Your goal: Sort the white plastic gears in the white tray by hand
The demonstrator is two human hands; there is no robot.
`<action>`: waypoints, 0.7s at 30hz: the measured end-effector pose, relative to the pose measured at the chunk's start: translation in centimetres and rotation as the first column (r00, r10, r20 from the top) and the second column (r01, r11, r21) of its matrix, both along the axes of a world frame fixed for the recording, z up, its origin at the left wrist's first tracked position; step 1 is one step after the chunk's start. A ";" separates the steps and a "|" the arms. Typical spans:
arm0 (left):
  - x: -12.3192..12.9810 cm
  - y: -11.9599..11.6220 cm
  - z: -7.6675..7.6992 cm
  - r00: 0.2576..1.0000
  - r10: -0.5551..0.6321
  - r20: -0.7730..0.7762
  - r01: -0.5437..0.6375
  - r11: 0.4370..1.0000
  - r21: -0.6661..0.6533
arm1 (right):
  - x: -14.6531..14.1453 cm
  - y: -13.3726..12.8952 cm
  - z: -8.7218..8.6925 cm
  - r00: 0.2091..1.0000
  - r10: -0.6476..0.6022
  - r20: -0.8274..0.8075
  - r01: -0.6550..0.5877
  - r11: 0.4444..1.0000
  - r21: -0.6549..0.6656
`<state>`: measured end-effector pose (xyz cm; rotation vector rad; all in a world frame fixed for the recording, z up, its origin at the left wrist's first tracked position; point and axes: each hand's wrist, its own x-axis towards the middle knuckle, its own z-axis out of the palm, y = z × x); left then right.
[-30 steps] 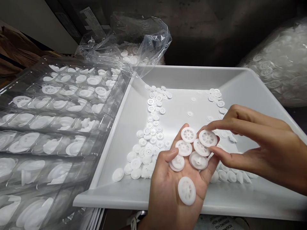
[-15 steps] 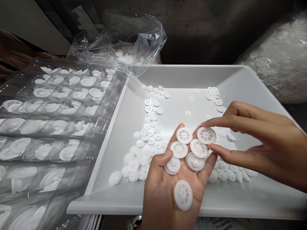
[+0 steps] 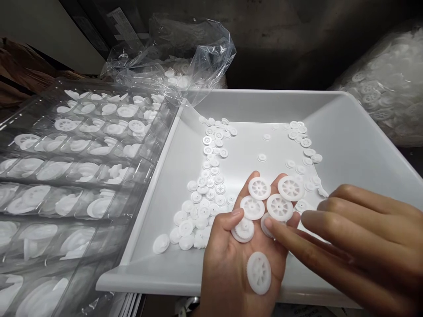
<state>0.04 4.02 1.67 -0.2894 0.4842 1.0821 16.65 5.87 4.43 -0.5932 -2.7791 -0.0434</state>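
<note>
White plastic gears (image 3: 279, 207), seven, lying on the open, upturned left hand (image 3: 231, 268) above a white tray (image 3: 142, 281); right hand (image 3: 350, 229) loosely curled, fingers apart, touching a half-hidden gear (image 3: 266, 225); more gears (image 3: 198, 215) strewn across the tray, clear blister trays (image 3: 161, 132) alongside.

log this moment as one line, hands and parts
left hand: palm up, holding white plastic gears | right hand: fingertip on a gear | under: white tray
</note>
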 end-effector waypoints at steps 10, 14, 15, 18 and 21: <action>0.0 0.1 0.7 1.000 0.019 -0.015 -0.018 1.000 0.026 | -0.4 -0.5 -1.7 0.970 -0.169 -0.176 0.108 0.943 -0.314; -0.1 0.1 0.8 0.999 0.020 -0.049 -0.020 1.000 0.007 | -0.8 -0.7 -2.4 0.939 -0.292 -0.183 0.201 0.896 -0.396; 0.0 0.1 0.7 0.998 0.028 -0.049 -0.027 1.000 0.011 | -0.9 -0.7 -2.6 0.932 -0.307 -0.195 0.209 0.891 -0.404; 0.1 0.1 0.6 0.998 0.051 -0.022 -0.050 0.998 0.030 | -1.0 -0.6 -2.5 0.915 -0.314 -0.254 0.189 0.888 -0.419; 0.1 0.1 0.5 0.998 0.066 -0.005 -0.066 0.997 0.043 | -0.8 -0.6 -2.3 0.927 -0.300 -0.224 0.180 0.881 -0.438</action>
